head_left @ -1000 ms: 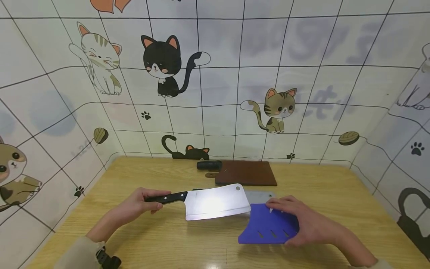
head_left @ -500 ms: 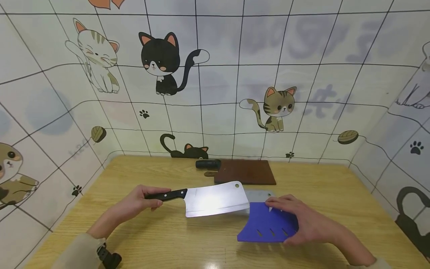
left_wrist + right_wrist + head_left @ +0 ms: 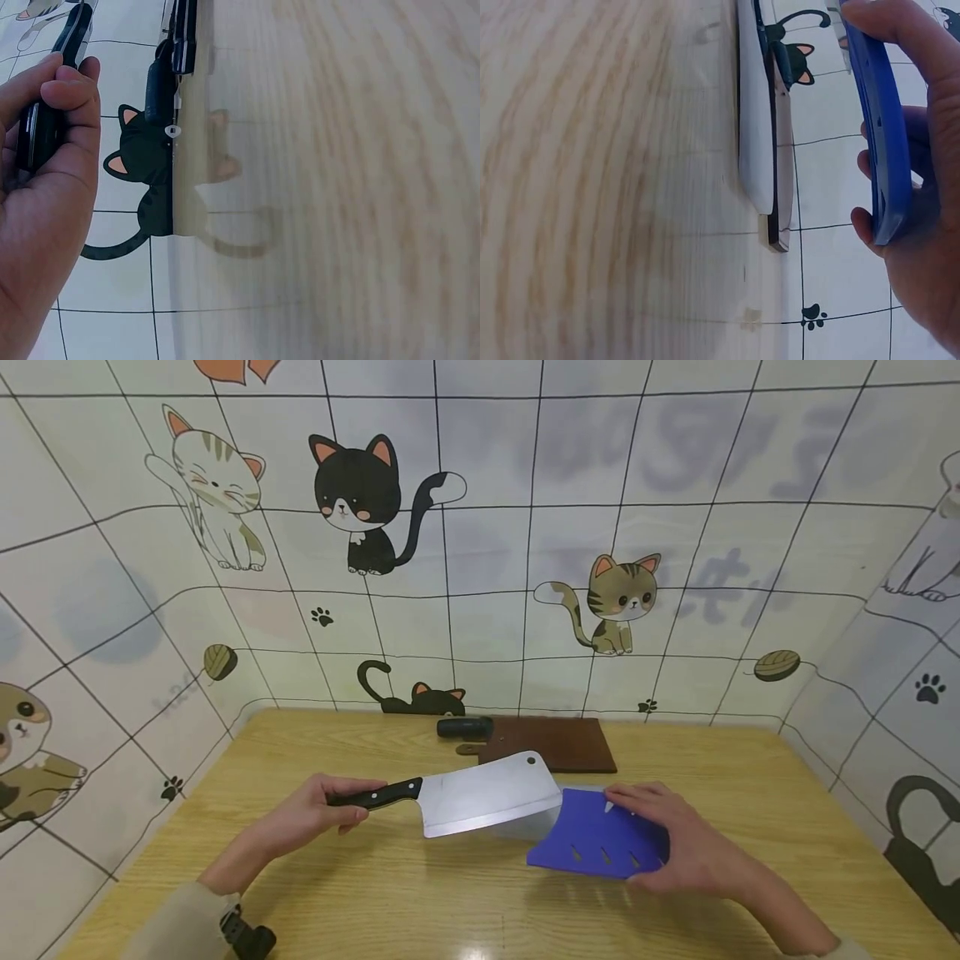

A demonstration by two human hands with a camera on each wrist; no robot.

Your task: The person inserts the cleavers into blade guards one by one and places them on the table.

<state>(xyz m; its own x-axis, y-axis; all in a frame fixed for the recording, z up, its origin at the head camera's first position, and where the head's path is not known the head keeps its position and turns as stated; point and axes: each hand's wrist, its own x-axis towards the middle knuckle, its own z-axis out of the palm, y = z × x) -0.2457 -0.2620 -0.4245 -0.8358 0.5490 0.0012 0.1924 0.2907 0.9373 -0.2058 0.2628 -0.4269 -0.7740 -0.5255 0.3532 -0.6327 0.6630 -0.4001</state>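
Note:
My left hand (image 3: 330, 810) grips the black riveted handle of a cleaver (image 3: 487, 793). Its broad metal blade points right and tilts up at the tip, above the table. In the left wrist view the fingers curl round the cleaver handle (image 3: 43, 135). With thumb and fingers on opposite edges, my right hand (image 3: 693, 843) holds a blue slotted plastic piece (image 3: 600, 835), raised and tilted. The cleaver's front end meets the piece's left edge in the head view. The right wrist view shows the blue piece (image 3: 885, 142) edge-on, fingers behind it.
Behind the held things lies a pale flat blade (image 3: 525, 827), partly hidden. Farther back, a brown wooden board (image 3: 551, 745) lies near the wall, with a black handle (image 3: 463, 727) at its left. The cat-patterned wall (image 3: 480, 552) closes off the table's (image 3: 360, 893) back and sides.
The cleaver's tip has risen, tilting the blade more steeply. The blue piece has lifted and tipped, its lower edge now higher. Both hands keep their holds.

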